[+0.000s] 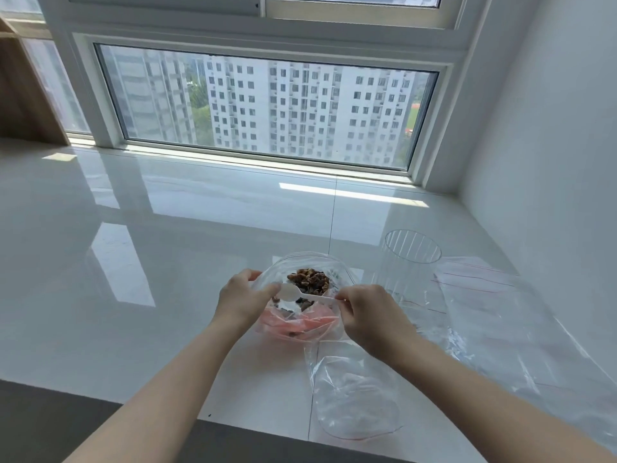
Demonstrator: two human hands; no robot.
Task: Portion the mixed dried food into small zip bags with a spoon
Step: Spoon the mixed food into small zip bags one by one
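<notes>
A clear bag point(302, 262) stands open on the white sill, with brown mixed dried food point(309, 280) inside and something pink low in it. My left hand point(242, 300) grips the bag's left rim and holds the mouth open. A white plastic spoon point(293, 293) lies across the mouth, bowl to the left, with nothing in the bowl. My right hand point(364, 315) pinches the end of its handle. A small clear zip bag point(354, 396) with a red seal line lies flat in front of my right arm.
A ribbed clear plastic cup point(410, 262) stands just right of the bag. More clear zip bags point(494, 302) with red lines lie spread at the right, against the white wall. The sill's front edge drops to a dark floor point(50, 426). A window runs along the back.
</notes>
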